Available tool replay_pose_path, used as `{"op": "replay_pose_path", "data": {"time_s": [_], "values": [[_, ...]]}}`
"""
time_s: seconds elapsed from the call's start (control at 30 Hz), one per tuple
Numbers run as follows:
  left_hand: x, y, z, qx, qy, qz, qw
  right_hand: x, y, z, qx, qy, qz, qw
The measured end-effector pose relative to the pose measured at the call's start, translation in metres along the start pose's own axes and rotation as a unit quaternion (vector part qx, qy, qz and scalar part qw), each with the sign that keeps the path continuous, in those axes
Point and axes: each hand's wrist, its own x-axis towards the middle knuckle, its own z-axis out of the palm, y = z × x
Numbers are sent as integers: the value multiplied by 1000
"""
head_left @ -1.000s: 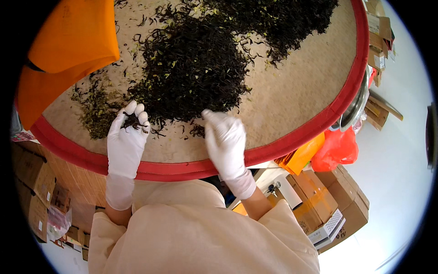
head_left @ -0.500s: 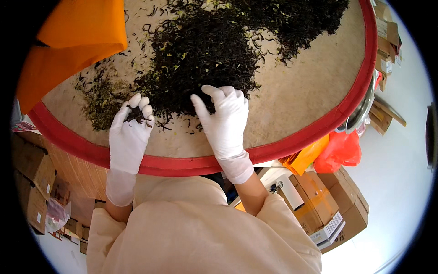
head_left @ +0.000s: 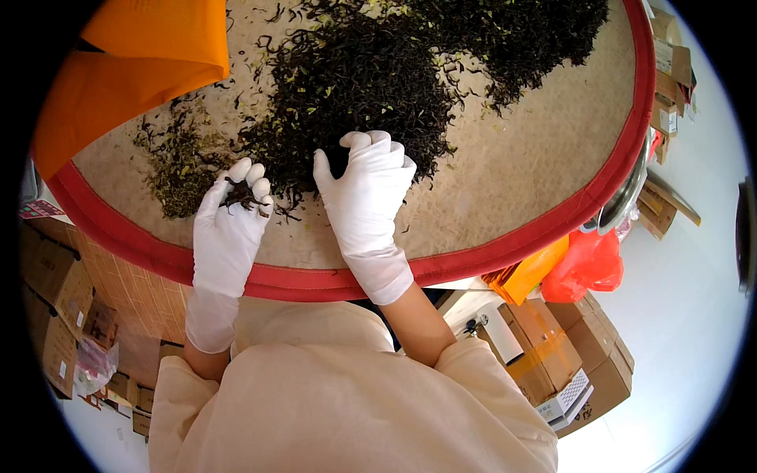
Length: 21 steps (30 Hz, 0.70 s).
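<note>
Dark, twisted dried tea leaves [head_left: 359, 83] with yellow-green bits lie heaped on a round tan tray [head_left: 544, 165] with a red cloth rim. My left hand [head_left: 229, 225], in a white glove, is turned palm up near the front rim. Its curled fingers hold a small clump of dark tea leaves [head_left: 243, 194]. My right hand [head_left: 364, 189], also gloved, is at the near edge of the heap. Its fingers are bent, with the thumb apart from them; the dark leaves show in the gap, and the fingertips are partly hidden from view.
A smaller pile of yellowish-brown bits [head_left: 183, 177] lies left of the heap. An orange bag [head_left: 150, 59] covers the tray's far left. Beyond the rim at right are a red plastic bag [head_left: 585, 266], orange packets [head_left: 530, 266] and cardboard boxes [head_left: 544, 347]; more boxes [head_left: 55, 276] stand at left.
My right hand has shifted left and slightly farther away, along the near edge of the heap. My left hand stays nearly in place with its tea leaves. The view has shifted slightly.
</note>
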Motion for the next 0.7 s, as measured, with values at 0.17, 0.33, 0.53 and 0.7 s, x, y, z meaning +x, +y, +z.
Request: {"op": "replay_pose_path", "data": {"time_s": [0.17, 0.33, 0.53, 0.7], "values": [[-1, -1, 0, 10, 4, 5, 1000, 0, -1, 3, 10, -6, 14, 1000], [0, 1, -2, 3, -9, -4, 1000, -1, 15, 1, 215, -31, 62, 974], [1, 1, 0, -4, -10, -12, 1000, 2, 31, -40, 654, -150, 235, 703], [0, -1, 3, 20, -12, -4, 1000, 6, 48, -50, 817, -227, 249, 468]]}}
